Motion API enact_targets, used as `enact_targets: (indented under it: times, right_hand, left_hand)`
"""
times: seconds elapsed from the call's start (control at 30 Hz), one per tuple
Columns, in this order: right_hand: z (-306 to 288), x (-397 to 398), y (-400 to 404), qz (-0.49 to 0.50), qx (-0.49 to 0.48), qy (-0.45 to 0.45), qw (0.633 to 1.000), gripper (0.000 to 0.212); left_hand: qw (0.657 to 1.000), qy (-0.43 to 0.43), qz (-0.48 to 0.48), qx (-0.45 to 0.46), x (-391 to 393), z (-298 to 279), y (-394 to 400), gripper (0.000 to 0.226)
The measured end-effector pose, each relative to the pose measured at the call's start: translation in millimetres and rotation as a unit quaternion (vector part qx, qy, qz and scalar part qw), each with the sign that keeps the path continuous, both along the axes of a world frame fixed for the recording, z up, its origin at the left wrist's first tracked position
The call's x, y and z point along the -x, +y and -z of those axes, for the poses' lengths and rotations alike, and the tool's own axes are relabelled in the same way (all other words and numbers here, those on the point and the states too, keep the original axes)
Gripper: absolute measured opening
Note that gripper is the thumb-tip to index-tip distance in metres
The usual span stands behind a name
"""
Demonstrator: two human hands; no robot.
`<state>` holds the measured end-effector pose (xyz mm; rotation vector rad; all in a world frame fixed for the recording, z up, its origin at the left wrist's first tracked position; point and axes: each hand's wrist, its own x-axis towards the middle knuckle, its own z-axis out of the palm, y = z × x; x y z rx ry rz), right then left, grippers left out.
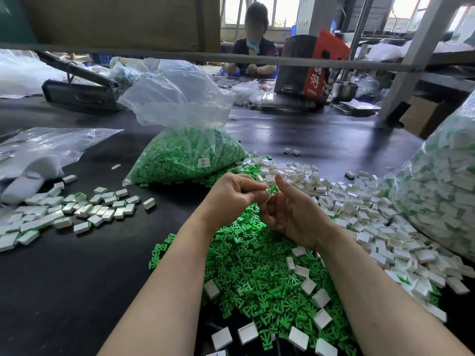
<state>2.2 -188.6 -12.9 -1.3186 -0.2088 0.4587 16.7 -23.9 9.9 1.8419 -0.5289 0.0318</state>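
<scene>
Left hand: the left hand point(231, 195) is hovering over the green heap, its fingers point(253, 194) curling in and pinching the part from the left.
Right hand: the right hand point(293, 211) is meeting it palm inward, its fingers curling under the part and its thumb point(280, 182) standing nearly straight just beside it.
Part: a small green-and-white part point(273, 190) is being held between both sets of fingertips, raised off the desk above the far end of the green heap (how the white and green join is too small to tell).
Green heap: the green heap point(257, 265) of loose pieces is lying under both forearms, with a few white caps scattered on it.
White heap: the white heap point(359, 209) of caps is spreading right of the hands, touching the green heap.
Left group: white blocks point(77, 209) with green edges are lying well apart to the left.
Bags: a clear green bag point(185, 155) is standing open beyond the hands; a larger bag point(442, 181) of white-and-green blocks is bulging in at the right edge.
Desk: the dark desk point(77, 278) is carrying all of this.
Far side: another person point(254, 55) is sitting across the desk, both hands working low; a red box point(308, 65) and a steel bowl point(344, 89) are standing near them.
</scene>
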Motion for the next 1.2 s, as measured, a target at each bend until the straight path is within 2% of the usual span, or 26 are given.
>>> enact_targets:
  times: [0.07,0.33,0.63,1.1,1.2]
  right_hand:
    - [-0.3,0.0,-0.3,-0.003,0.001,0.001,1.000,0.062]
    - [1.9,-0.2,-1.4,0.016,-0.059,0.008,0.998,0.043]
    - [-0.8,1.9,-1.1,0.038,-0.053,0.009,0.998,0.037]
    - [-1.9,3.9,-0.2,0.043,-0.038,0.000,0.998,0.041]
    - [-2.8,3.3,3.7,0.045,0.004,-0.018,0.999,0.055]
  left_hand:
    - [1.000,0.006,0.002,0.002,-0.2,0.2,0.1,0.016]
    - [1.000,0.007,0.018,0.002,0.6,-1.3,-1.4,0.016]
    - [1.000,-0.004,0.022,-0.012,0.4,-1.8,-1.0,0.016]
    - [1.000,0.000,0.022,-0.012,1.8,-1.4,-1.6,0.014]
    - [0.999,0.031,0.022,0.000,0.6,0.0,1.2,0.009]
